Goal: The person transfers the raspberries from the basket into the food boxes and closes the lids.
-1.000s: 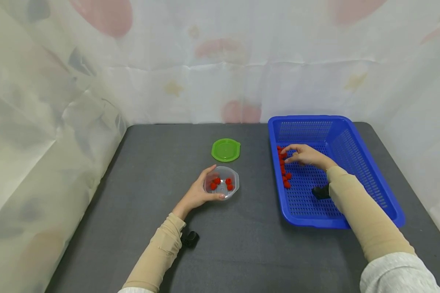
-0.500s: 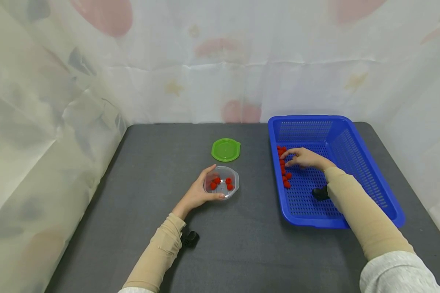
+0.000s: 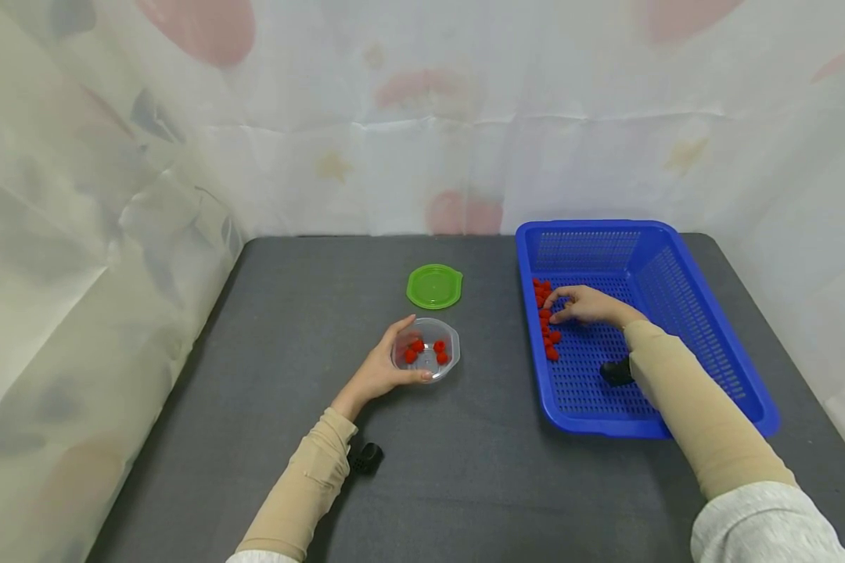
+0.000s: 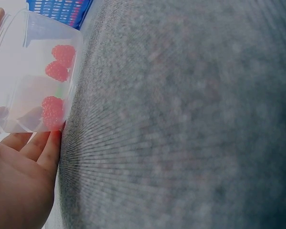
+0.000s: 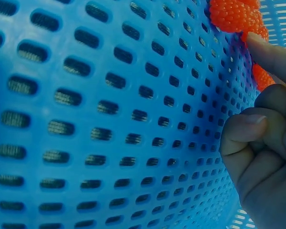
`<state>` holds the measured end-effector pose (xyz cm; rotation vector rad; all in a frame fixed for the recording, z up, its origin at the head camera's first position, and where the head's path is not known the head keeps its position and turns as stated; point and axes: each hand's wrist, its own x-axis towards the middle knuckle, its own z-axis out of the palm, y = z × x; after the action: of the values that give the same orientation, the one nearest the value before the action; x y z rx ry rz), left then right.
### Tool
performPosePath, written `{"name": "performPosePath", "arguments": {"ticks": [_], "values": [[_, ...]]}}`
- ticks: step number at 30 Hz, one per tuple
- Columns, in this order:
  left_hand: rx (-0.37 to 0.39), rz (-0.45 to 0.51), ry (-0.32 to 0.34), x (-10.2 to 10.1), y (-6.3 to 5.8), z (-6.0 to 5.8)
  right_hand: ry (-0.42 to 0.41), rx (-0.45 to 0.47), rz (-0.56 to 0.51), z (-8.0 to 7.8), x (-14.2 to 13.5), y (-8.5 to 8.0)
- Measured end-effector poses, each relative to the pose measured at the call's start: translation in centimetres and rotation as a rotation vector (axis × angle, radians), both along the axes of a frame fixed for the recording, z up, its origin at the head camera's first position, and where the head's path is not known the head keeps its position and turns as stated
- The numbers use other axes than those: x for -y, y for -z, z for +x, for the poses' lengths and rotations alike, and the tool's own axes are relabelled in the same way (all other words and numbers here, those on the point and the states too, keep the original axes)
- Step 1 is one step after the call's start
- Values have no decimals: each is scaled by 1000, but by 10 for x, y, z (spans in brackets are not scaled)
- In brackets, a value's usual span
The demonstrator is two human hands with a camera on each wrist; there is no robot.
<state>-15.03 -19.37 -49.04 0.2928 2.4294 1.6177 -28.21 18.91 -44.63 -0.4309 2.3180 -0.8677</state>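
Note:
My left hand (image 3: pixel 387 363) holds a clear plastic container (image 3: pixel 454 348) on the grey table, thumb on the near side and fingers on the far side. Inside lie several red raspberries (image 4: pixel 56 70). My right hand (image 3: pixel 587 305) reaches into a blue perforated basket (image 3: pixel 584 428), fingertips at the raspberries (image 3: pixel 550 354) along its left wall. In the right wrist view one extended fingertip (image 5: pixel 255 42) meets a raspberry (image 5: pixel 233 14) while other fingers (image 5: pixel 245 136) are curled beneath. I cannot tell whether a raspberry is pinched there.
A green lid (image 3: pixel 433 287) lies flat on the grey table (image 3: pixel 310 297), just beyond the container. The basket's raised walls surround my right hand. Patterned white curtains (image 3: pixel 366 164) hang behind the table and at both sides.
My right hand has moved slightly toward the near side along the row of raspberries. My left hand and the container stay in place.

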Motion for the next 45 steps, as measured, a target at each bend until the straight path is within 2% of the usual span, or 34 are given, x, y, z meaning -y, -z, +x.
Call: {"name": "performPosePath", "arguments": {"ticks": [6,13,27,35,45], "values": [[16,9,10,0,-2,0,-7,2,2,0,-1,3],[39,22,27,-6,-30,10,-9,-5,6,-1,-3,3],[48,29,26,-7,-33,10,29,-17,-38,4,-6,-10],[43,25,38,-8,-33,10,32,1,-29,7,-16,-16],[35,14,37,-10,-36,12,104,15,-88,8,-24,-31]]}}
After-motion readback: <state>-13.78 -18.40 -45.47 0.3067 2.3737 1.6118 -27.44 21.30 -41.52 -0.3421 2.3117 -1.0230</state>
